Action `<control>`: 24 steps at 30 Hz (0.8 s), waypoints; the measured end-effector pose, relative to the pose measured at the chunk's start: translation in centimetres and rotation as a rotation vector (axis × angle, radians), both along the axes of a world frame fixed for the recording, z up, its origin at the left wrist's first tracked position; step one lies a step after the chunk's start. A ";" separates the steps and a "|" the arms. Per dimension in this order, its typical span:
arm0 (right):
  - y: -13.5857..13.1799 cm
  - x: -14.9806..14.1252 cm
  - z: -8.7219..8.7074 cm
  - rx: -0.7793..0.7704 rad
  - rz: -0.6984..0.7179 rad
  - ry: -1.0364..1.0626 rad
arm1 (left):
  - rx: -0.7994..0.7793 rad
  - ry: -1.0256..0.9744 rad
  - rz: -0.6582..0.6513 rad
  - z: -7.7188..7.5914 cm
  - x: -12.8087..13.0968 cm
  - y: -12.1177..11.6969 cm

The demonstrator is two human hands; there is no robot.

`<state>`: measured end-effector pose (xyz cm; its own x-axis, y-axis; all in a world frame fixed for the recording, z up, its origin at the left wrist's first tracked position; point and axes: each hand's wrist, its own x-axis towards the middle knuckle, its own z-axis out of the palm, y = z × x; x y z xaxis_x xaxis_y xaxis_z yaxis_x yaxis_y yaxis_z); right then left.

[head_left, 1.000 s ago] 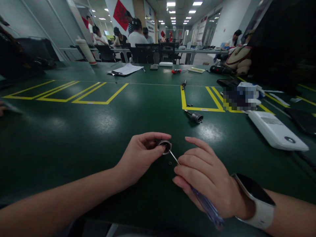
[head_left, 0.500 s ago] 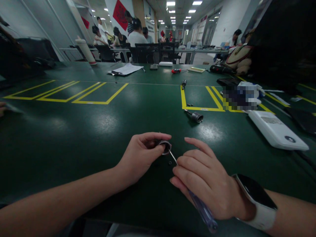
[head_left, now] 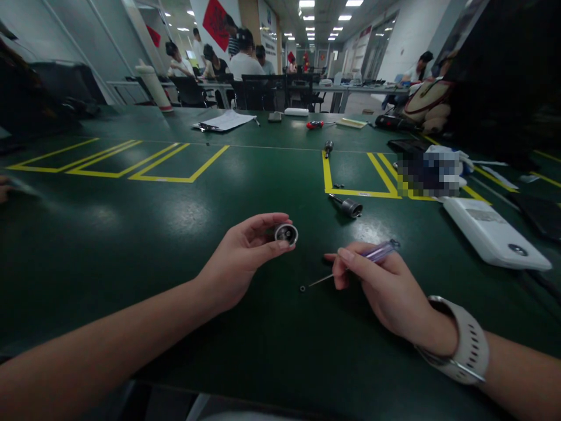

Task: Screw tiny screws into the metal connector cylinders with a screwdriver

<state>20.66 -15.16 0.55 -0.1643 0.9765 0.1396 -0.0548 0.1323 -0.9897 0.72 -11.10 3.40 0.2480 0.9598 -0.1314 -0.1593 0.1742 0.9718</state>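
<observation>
My left hand (head_left: 241, 257) grips a metal cup-shaped part (head_left: 286, 234) between thumb and fingers, its round mouth facing me; a small round feature shows inside the cup. In my right hand (head_left: 372, 275) is a screwdriver (head_left: 380, 251) with a clear purplish handle and a thin shaft. The handle points up and right, and the tip points down and left, just short of a small dark ring, perhaps a nut (head_left: 302, 289), on the green table (head_left: 245, 351). A similar cup-shaped metal part with a stem (head_left: 350, 207) lies beyond the right hand.
Yellow tape (head_left: 368, 193) marks boxes on the table. Farther off are another stemmed part (head_left: 328, 147), a red screwdriver (head_left: 315, 124) and a clipboard with paper (head_left: 225, 120). A white device (head_left: 495, 234) lies at the right. People sit in the background.
The screwdriver has come out of the metal cup. My right hand has turned over, so its tip now points at the small ring. My left hand has raised the cup slightly, moving left.
</observation>
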 end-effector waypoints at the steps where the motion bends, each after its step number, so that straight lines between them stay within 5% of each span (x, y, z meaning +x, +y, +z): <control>1: -0.1 -0.1 0.0 0.006 0.005 -0.010 | 0.000 -0.014 0.004 0.0 0.0 0.0; 8: -0.7 -0.6 1.0 0.115 -0.027 -0.292 | -0.017 -0.113 -0.022 0.2 0.2 0.0; 17: -2.1 -0.9 1.6 0.724 0.037 -0.712 | -0.035 -0.026 0.005 0.2 0.2 -0.3; 24: -2.3 -0.9 1.8 0.999 -0.078 -0.696 | 0.003 0.047 -0.049 0.0 0.2 -0.5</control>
<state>19.81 -17.45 2.38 -0.4489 0.5006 0.7402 0.4890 0.8309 -0.2653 0.96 -11.56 3.45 0.2881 0.9471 -0.1413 -0.1051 0.1779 0.9784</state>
